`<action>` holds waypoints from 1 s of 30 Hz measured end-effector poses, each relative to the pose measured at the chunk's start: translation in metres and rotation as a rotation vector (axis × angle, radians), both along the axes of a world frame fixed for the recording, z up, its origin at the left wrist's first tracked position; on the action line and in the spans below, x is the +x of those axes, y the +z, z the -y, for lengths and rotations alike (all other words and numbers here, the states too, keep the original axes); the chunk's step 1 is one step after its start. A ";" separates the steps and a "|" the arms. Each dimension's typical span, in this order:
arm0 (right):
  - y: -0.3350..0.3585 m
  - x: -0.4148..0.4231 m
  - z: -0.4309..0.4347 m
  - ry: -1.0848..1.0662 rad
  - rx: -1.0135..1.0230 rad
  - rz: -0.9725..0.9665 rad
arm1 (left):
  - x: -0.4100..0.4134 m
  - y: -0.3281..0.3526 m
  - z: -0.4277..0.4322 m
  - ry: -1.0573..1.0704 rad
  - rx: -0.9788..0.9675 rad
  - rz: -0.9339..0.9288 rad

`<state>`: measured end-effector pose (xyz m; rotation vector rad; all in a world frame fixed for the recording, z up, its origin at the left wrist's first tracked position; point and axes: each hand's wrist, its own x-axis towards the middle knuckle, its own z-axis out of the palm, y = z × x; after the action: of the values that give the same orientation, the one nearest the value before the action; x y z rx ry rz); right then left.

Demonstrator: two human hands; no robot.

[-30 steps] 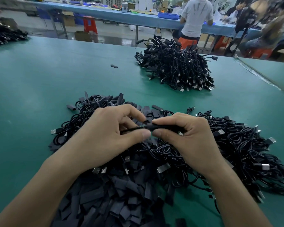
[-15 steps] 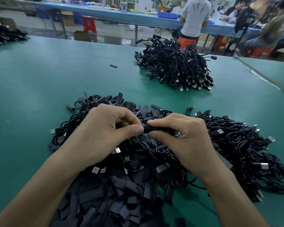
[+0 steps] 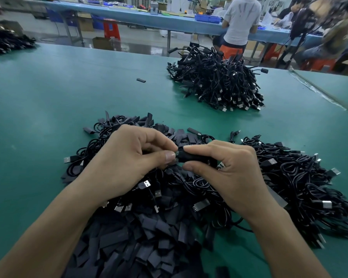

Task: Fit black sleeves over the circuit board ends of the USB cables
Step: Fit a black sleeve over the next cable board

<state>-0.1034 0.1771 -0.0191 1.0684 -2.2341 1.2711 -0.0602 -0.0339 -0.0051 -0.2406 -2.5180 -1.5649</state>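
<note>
I read the sleeve point(image 3: 191, 157) as held level between both hands, above the near heap of cables point(image 3: 289, 177). The right hand point(image 3: 229, 173) pinches it between thumb and forefinger. The left hand point(image 3: 125, 163) pinches the cable at the sleeve's mouth, though the cable itself is mostly hidden. I judge this sleeve nearly seated. Many loose sleeves point(image 3: 145, 243) remain, and the far pile point(image 3: 219, 83) looks finished.

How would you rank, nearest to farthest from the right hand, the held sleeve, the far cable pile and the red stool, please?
1. held sleeve, pinched in the right hand itself.
2. far cable pile, straight ahead on the green table.
3. red stool, beyond the table's far edge, off to the left.
</note>
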 end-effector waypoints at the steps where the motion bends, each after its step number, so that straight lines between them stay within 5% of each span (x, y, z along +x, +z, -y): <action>1: 0.000 0.000 0.000 0.005 -0.001 0.001 | 0.000 0.000 0.000 0.000 -0.010 -0.004; 22: -0.007 -0.001 0.003 0.038 0.080 -0.104 | 0.005 0.005 -0.007 -0.081 -0.158 -0.054; 30: -0.002 0.005 0.007 -0.130 -0.093 0.119 | 0.003 0.006 -0.005 -0.025 -0.114 -0.057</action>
<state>-0.0985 0.1697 -0.0215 0.8202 -2.2639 1.4004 -0.0577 -0.0287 0.0004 -0.3285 -2.5728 -1.4035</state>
